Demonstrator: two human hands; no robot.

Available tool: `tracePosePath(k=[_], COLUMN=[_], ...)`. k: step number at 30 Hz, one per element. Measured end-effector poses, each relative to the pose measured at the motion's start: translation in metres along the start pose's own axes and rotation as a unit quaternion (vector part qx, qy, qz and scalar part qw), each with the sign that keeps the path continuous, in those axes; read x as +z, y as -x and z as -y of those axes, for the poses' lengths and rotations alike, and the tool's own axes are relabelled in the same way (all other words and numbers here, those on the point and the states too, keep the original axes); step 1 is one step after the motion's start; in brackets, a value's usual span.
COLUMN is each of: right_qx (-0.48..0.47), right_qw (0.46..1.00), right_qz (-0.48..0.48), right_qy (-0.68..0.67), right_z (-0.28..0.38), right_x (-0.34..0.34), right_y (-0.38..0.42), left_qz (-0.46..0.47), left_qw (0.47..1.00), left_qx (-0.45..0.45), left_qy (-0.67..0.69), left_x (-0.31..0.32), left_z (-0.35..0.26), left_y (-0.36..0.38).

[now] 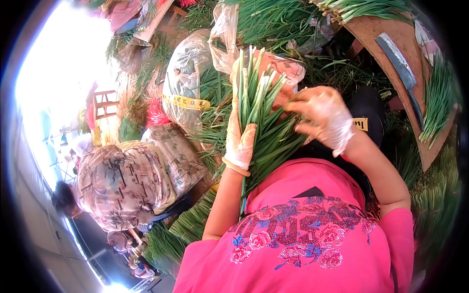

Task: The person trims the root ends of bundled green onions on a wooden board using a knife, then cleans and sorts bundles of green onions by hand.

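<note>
In the middle of the head view, my left hand [240, 139], in a thin glove with a band at the wrist, holds a bunch of green chives [261, 105]. The pale stem ends point away from me and the leaves trail down toward my lap. My right hand [325, 117], also gloved, is just right of the bunch. Its fingers are bent and apart, close to the leaves, with nothing visible between them. Whether the fingertips touch the leaves is hard to see.
Clear plastic bags [190, 63] and loose chives lie ahead. At right, a wooden board [364, 36] bears a large knife [398, 63] and more chives [437, 100]. A person in a patterned shirt [127, 180] sits at left. Bundled chives [193, 219] lie between us.
</note>
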State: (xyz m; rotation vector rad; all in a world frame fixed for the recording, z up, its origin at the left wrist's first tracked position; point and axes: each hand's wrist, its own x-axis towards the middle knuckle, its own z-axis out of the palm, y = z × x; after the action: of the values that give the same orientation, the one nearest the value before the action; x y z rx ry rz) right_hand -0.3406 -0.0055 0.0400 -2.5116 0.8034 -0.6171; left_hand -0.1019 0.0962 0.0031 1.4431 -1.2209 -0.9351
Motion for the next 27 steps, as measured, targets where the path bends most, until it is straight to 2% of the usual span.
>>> tracePosePath(k=[3,4,5,6,7,9,10,11,12,15,17,19,21,22,25,27], right_qx=[-0.080,-0.132,-0.042,0.047,0.136,0.191,0.318,0.297,0.276,0.321,0.423,0.414,0.396,0.391,0.316,0.201], right_qw=[0.996,0.991,0.982,0.940,0.868,0.834,0.709,0.727,0.774,0.820,0.770,0.732,0.770,0.756,0.608,0.727], right_qz=[0.048,-0.001,0.020,0.041,0.062,-0.155,-0.210,-0.351,-0.287,-0.034,-0.004,0.059,0.109,0.099,-0.159,-0.272], right_qy=[-0.007,-0.029,-0.185,-0.334,-0.474,-0.494,-0.594,-0.510,-0.493,-0.472,-0.478,-0.537,-0.488,-0.516,-0.711,-0.598], right_z=[0.016,0.015,0.014,0.015,0.017,0.004,-0.013,-0.029,-0.060,-0.056,-0.022,-0.014,-0.006,-0.006,-0.014,-0.047], right_x=[0.038,0.048,0.045,0.030,0.015,-0.019,-0.041,-0.042,-0.045,-0.019,0.014,0.038,0.035,0.044,0.021,-0.004], right_y=[-0.006,-0.009,-0.006,-0.009,-0.012,-0.014,-0.007,-0.009,0.013,0.016,0.006,0.000,-0.016,-0.015,-0.023,-0.019], left_qz=[0.003,0.001,0.000,0.000,-0.001,-0.005,-0.006,-0.007,-0.006,0.002,0.003,0.029,0.068,0.050,-0.002,0.004], left_qw=[0.998,0.998,0.999,0.997,0.994,0.995,0.997,0.999,0.998,0.981,0.965,0.913,0.858,0.888,0.958,0.996], left_qx=[0.018,0.013,0.009,0.019,0.026,0.022,0.014,0.007,0.018,0.060,0.058,0.052,-0.026,-0.011,0.033,-0.008], left_qy=[-0.060,-0.057,-0.052,-0.078,-0.103,-0.102,-0.074,-0.046,-0.059,-0.185,-0.256,-0.404,-0.509,-0.457,-0.285,-0.090], left_x=[-0.002,-0.002,-0.002,-0.003,-0.004,-0.004,-0.003,-0.001,-0.001,-0.001,0.008,0.024,0.041,0.037,0.015,0.006], left_z=[0.001,0.004,0.004,0.003,0.000,-0.001,0.000,0.000,0.000,-0.003,-0.016,-0.039,-0.049,-0.044,-0.015,-0.007], left_y=[0.001,0.002,0.002,0.001,0.001,0.004,0.004,0.004,0.002,0.000,-0.001,0.006,0.011,0.008,-0.004,-0.005])
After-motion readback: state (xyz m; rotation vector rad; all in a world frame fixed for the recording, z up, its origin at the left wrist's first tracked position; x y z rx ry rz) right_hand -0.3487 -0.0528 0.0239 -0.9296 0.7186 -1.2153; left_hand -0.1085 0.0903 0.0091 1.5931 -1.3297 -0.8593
